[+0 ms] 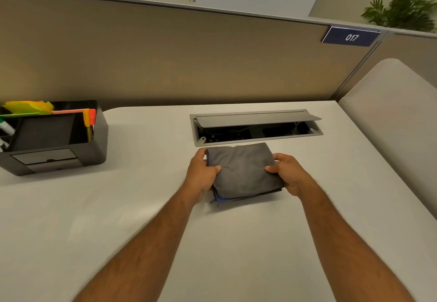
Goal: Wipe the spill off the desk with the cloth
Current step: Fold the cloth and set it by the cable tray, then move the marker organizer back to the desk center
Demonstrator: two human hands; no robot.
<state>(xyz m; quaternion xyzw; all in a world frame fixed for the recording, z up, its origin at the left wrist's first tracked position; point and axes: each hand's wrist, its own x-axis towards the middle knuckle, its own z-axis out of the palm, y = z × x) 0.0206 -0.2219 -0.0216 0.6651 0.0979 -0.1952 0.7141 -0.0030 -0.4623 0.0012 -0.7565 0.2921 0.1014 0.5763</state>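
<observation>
A folded grey cloth with a blue edge at its near left corner lies on the white desk, just in front of the cable box. My left hand grips the cloth's left side, thumb on top. On the opposite side my right hand pinches the right edge in the same way. No spill shows anywhere on the desk surface in this view.
An open metal cable box with its lid raised is set into the desk behind the cloth. A dark desk organiser with markers and coloured notes stands at the left. A beige partition closes the back; a side panel rises at right.
</observation>
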